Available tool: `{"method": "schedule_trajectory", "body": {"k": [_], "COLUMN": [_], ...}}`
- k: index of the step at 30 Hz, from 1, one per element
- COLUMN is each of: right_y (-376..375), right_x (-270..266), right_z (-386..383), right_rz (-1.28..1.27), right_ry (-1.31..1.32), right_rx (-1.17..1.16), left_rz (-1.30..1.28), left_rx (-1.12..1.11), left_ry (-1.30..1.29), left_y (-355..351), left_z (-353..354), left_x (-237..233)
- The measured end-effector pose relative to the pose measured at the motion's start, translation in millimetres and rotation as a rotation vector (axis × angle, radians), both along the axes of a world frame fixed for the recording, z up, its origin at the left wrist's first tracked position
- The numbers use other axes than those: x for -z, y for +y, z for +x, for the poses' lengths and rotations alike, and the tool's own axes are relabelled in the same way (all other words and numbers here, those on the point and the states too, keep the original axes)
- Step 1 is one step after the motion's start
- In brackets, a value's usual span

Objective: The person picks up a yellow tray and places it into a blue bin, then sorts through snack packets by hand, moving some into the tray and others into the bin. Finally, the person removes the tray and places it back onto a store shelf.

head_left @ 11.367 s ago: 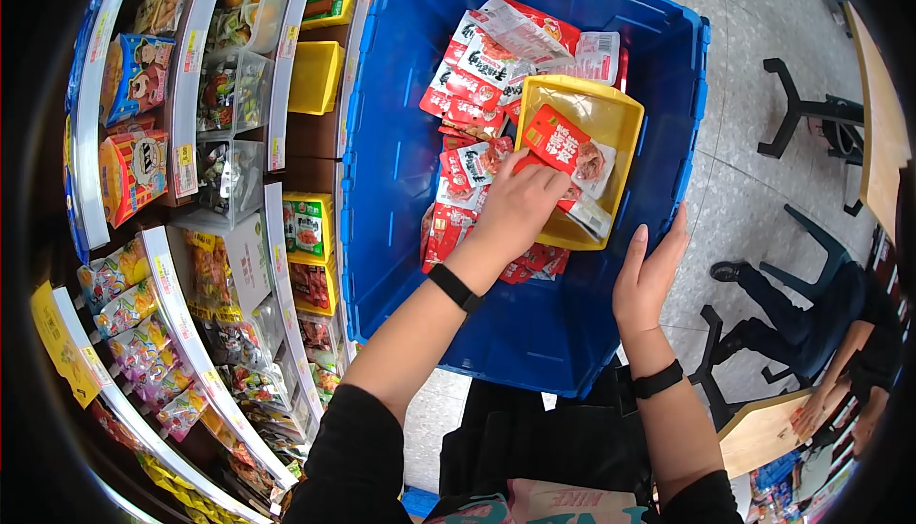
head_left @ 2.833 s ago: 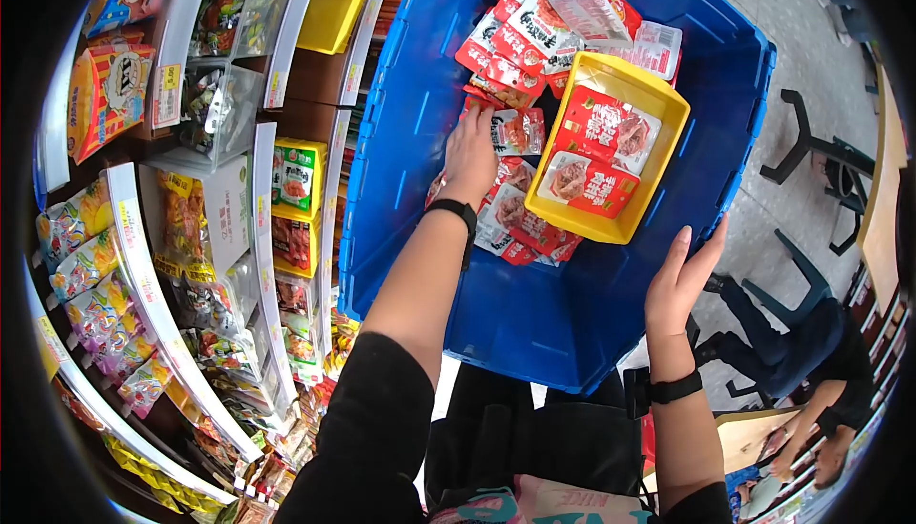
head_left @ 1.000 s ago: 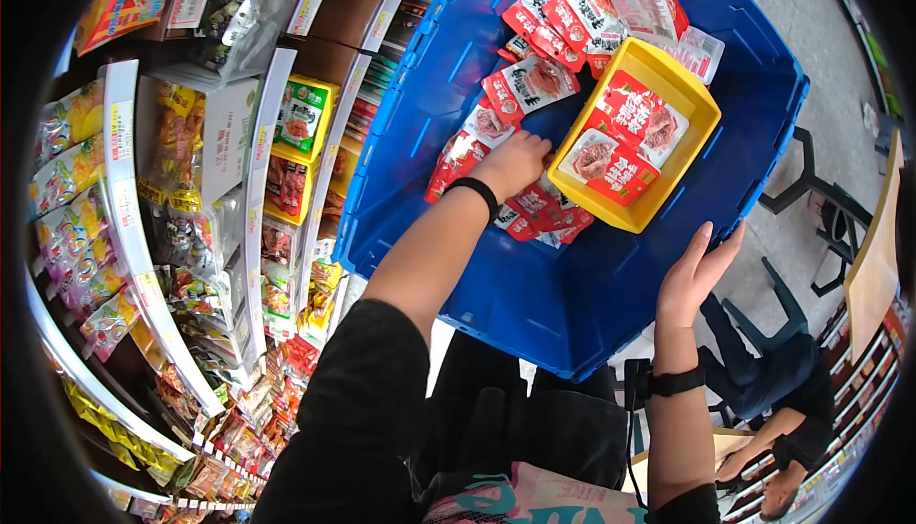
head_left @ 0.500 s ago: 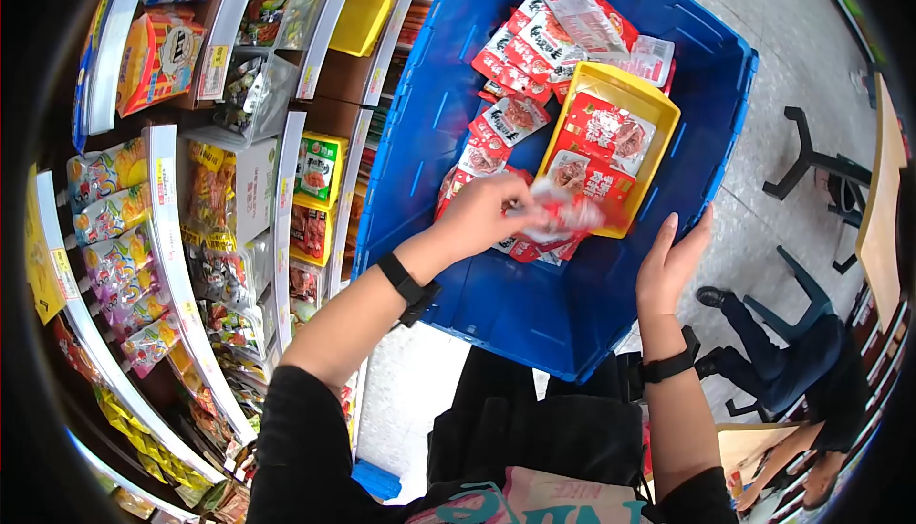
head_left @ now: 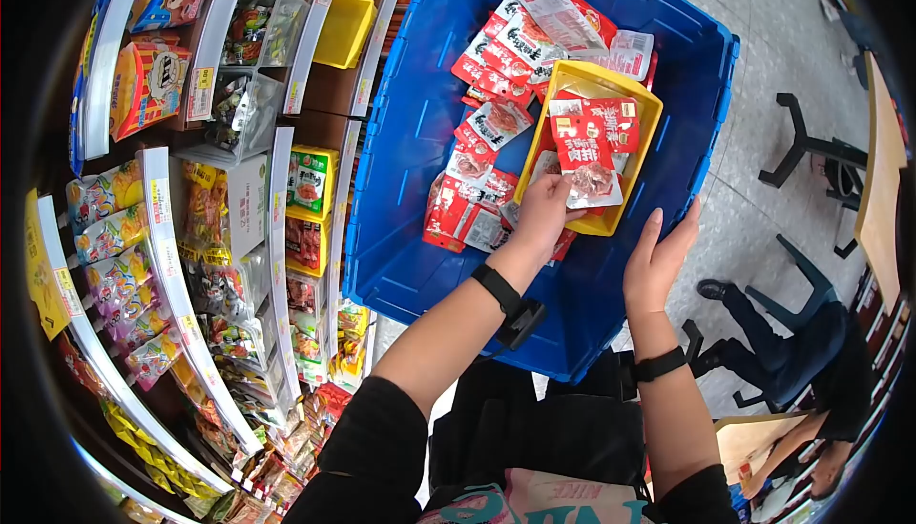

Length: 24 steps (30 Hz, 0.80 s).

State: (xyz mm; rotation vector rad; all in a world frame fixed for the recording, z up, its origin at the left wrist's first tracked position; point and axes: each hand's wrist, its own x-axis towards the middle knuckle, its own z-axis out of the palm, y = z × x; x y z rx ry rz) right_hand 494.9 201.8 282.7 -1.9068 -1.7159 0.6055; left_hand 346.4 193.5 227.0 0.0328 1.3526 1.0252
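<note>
My left hand (head_left: 542, 211) pinches the lower edge of a red snack pouch (head_left: 584, 154) with a meat picture on it. The pouch is over a yellow tray (head_left: 632, 201), where other red pouches (head_left: 625, 123) lie. That tray sits inside a large blue bin (head_left: 410, 266). Around the tray, several more red and white pouches (head_left: 520, 52) are piled in the bin. At the bin's right side, my right hand (head_left: 656, 266) rests against the wall near the rim, thumb and fingers stretched apart. Its palm is partly hidden.
Shelves of packaged snacks (head_left: 119, 276) stand on the left, with an empty yellow tray (head_left: 343, 31) on one of them. Right of the bin are a chair (head_left: 800, 285), a wooden table (head_left: 880, 190) and another person (head_left: 811, 362) on the grey floor (head_left: 754, 171).
My left hand has moved right with the pouch, from the tray's lower left edge to over the tray. My right hand stays at the bin's side. The view has shifted slightly.
</note>
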Motion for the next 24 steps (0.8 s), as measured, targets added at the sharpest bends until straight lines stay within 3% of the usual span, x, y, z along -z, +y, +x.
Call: {"method": "schedule_trajectory", "body": {"k": [4,13,15,17,19,24], "right_y": [0.8,1.2,0.8,0.8,0.5,0.1], "right_x": [0.1,-0.1,0.3,1.2,2.5,0.1], "right_z": [0.0,0.3,0.9,1.2,1.8,0.5], "right_rz": [-0.007,0.004,0.0,-0.004,-0.004,-0.021], "right_ry": [0.003,0.033,0.032,0.032,0.024,0.046], "right_rx": [0.005,-0.002,-0.001,-0.004,-0.001,0.001], "left_rz": [0.048,0.096,-0.078,-0.156,-0.075,0.196], "left_rx": [-0.125,-0.047,0.267,0.33,0.479,0.361], "left_ry": [0.018,-0.004,-0.25,-0.283,-0.086,0.149], "left_y": [-8.1,-37.5,-35.7,-33.6,-34.6,-38.6], "left_z": [11.6,41.0,30.2,25.5,23.0,3.1], "left_x": [-12.9,-18.5,-24.8,-25.2,-22.7,2.6]}}
